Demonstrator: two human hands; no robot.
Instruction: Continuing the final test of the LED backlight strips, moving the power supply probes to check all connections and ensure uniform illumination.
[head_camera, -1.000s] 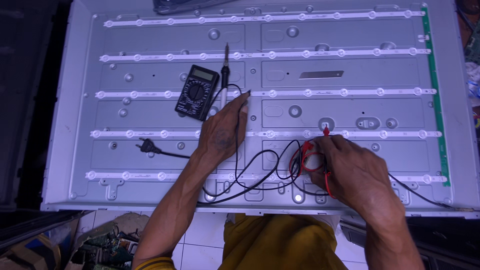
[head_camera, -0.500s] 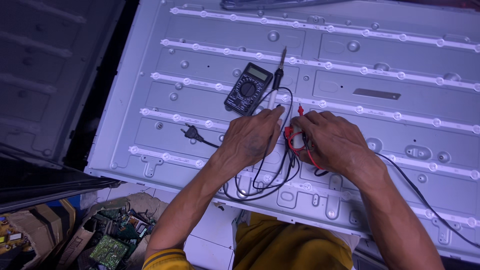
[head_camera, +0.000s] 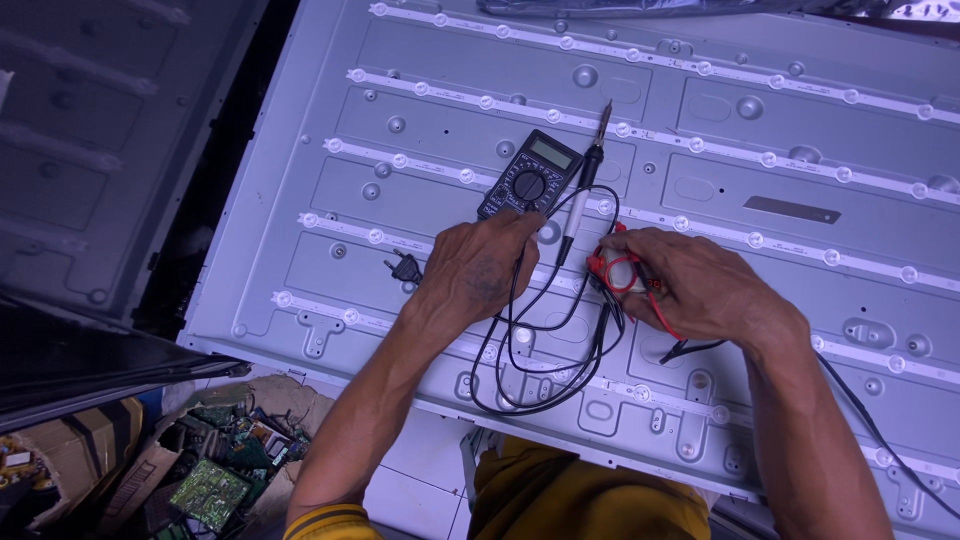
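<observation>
Lying flat and filling the view, the pale backlight panel (head_camera: 760, 130) is carrying a black multimeter (head_camera: 528, 178) near its centre. At the meter's six o'clock the left hand (head_camera: 478, 268) is curling loosely over black leads (head_camera: 540, 350), pinching nothing visible. At four o'clock the right hand (head_camera: 700, 290) is gripping the red probe (head_camera: 618, 268); testing looks underway, needing a steady tip placed on a strip contact.

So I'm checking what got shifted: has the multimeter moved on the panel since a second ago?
No. The multimeter lies between the same two LED strips, with the soldering iron beside it; only the camera view has turned.
</observation>
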